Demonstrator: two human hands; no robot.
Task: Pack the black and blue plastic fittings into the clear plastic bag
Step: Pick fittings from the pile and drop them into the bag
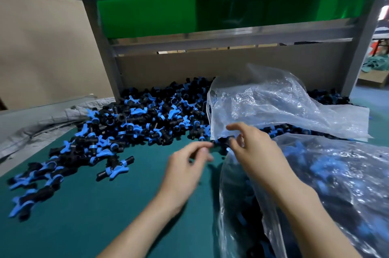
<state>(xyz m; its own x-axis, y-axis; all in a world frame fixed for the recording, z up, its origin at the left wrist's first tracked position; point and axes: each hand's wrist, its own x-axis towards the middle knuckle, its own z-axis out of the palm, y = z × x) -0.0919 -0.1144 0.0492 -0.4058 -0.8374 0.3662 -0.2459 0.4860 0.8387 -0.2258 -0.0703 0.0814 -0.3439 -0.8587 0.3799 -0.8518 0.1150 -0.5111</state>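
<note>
— Where are the fittings sitting, and what is holding them?

— Most are lying loose. A heap of fittings (147, 114), black bodies with blue winged handles, is spreading over the green mat (84, 215), from the grey cloth (42, 122) at the left back to the cardboard wall (210, 68). Right of centre, one clear bag (284, 106) is draping crumpled over the heap's right side; I cannot tell whether anything is sitting inside it. Further right and nearer the person, a second clear bag (336, 184) is bulging with black and blue fittings.

— Which way are the pieces pointing?

— In the heap they are pointing every way. At its near edge a lone fitting (115, 170) is lying flat, with its long axis running left to right and angling away toward the right, and a blue handle at its middle. Between the hands, a black fitting (223, 140) is lying roughly level, long axis left to right, just under the first bag's lower edge.

— And what are the hands doing?

— The left hand (185, 169) is curling its fingers at that fitting's left end, but blur is hiding whether it is gripping anything. The right hand (252, 148) is pinching the right end with thumb and fingers, and its forefinger is touching the bag's edge.
</note>
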